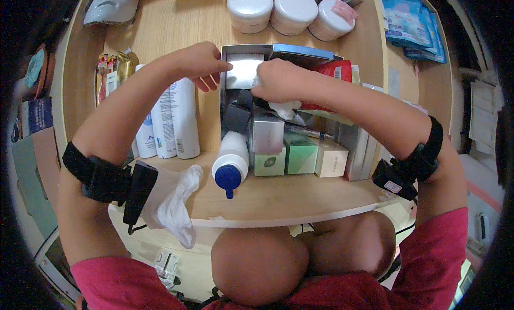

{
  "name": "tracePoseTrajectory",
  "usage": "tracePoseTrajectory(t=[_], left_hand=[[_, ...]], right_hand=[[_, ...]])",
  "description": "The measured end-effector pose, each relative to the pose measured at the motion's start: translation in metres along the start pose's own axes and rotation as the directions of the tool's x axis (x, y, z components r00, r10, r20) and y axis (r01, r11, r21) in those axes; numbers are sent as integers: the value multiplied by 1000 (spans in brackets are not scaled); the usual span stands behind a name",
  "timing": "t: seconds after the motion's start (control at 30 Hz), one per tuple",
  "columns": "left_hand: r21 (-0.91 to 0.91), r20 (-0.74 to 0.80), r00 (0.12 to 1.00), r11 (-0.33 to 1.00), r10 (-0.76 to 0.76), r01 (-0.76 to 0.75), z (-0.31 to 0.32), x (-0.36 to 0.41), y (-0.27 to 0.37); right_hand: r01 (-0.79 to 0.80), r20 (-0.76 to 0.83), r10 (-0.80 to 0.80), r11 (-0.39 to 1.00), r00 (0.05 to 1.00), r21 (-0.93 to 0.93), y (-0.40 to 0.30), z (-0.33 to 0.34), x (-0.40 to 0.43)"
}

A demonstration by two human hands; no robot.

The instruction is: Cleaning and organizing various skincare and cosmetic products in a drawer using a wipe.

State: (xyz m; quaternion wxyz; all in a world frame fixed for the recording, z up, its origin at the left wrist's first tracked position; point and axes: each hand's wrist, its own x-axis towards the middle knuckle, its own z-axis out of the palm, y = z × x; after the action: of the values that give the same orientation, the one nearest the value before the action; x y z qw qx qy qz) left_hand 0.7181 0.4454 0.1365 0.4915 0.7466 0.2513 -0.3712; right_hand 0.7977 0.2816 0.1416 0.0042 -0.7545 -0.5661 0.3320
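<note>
My left hand (200, 63) is at the left wall of an open silver-grey box (223, 79), thumb over the rim and fingers outside it. Inside the box's upper left corner lies a shiny white-silver carton (242, 71). My right hand (279, 80) is closed in a fist over the box, on a white cloth (286, 109) that shows below and beside the fingers. Under the fist are dark items, partly hidden. A silver carton (268, 135) stands toward the front of the box, and a red packet (337, 71) is partly hidden behind my right forearm.
Nearer me stand a white bottle with a blue cap (231, 165), a green carton (301, 153) and a cream carton (332, 161). White spray cans (185, 121) are at left, beyond a crumpled white cloth (178, 209). White jars (295, 11) and a white mask (112, 5) are at the back.
</note>
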Motion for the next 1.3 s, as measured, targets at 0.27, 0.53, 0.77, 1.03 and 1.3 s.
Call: tracePoseTrajectory(t=[0.27, 0.53, 0.77, 1.03, 1.3], left_hand=[[93, 168, 983, 994, -72, 57, 7, -12, 2], [66, 171, 985, 998, -13, 2, 8, -17, -5], [153, 256, 965, 988, -52, 13, 4, -29, -9], [323, 369, 918, 946, -148, 23, 18, -33, 1], [77, 256, 949, 974, 186, -212, 13, -45, 18]], right_hand=[[-149, 113, 120, 944, 986, 295, 11, 27, 16], [-61, 89, 34, 945, 995, 321, 2, 29, 27], [225, -142, -182, 881, 973, 416, 10, -2, -1], [626, -173, -635, 772, 753, -105, 5, 1, -1], [468, -346, -366, 837, 864, 283, 6, -40, -46]])
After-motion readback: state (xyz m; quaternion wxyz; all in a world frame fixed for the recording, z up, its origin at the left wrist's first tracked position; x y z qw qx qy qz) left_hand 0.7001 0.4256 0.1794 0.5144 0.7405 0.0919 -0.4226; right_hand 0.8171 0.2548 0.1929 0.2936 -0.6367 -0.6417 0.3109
